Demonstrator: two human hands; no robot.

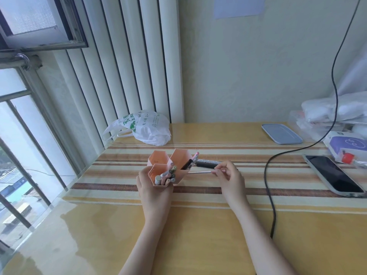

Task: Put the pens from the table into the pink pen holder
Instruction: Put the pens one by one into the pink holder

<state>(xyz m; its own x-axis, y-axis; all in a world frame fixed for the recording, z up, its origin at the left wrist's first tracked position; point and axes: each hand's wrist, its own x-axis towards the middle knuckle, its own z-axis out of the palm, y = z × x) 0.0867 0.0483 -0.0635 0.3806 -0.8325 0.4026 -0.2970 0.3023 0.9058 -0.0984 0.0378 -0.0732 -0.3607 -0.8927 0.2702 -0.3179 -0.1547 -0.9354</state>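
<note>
- Left hand cups the pink hexagon-celled plastic pen holder from the near side; several pens inside.
- Right hand pinches a thin silvery pen (tip twd holder), above striped table mat.

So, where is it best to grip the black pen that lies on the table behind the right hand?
Probably at the middle of the black pen, pinched from above across its barrel. It lies flat, left to right, beside the pink pen holder, and the right hand, already holding a thin pen, covers its right end.
</note>
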